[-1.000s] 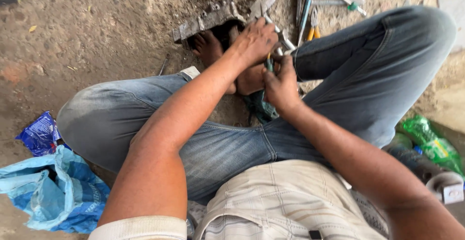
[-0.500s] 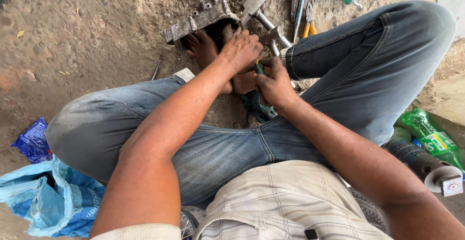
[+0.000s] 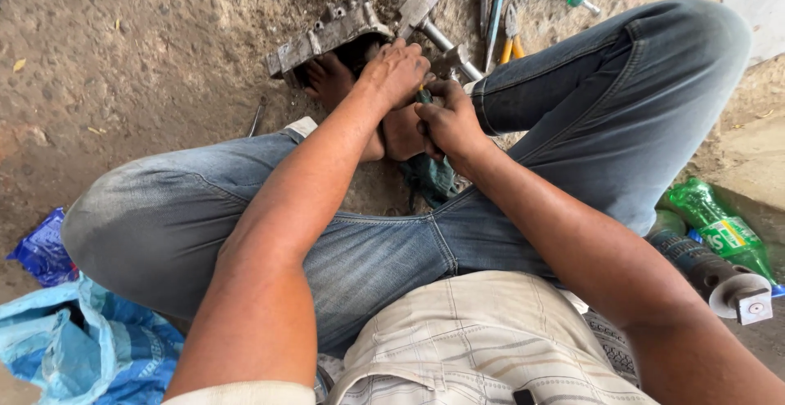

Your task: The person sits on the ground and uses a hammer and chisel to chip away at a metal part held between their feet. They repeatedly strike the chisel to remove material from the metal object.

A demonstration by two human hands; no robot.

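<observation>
Your left hand (image 3: 398, 68) rests fingers-together on the grey metal casting (image 3: 327, 37); your right hand (image 3: 448, 119) is clamped around a green-handled tool (image 3: 424, 97), near the hammer (image 3: 433, 25).

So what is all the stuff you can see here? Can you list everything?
metal casting: one, grey, on the dirt beyond the feet
hammer: one, grey metal, right of the casting
long tools: several, metal, top centre
pliers: one, orange handles, beside the long tools
plastic bottle: one, green, far right
cylindrical part: one, dark with pale end, below the bottle
plastic bags: a few, blue, bottom left
left hand: on the casting's near edge
right hand: gripping a green-handled tool
</observation>
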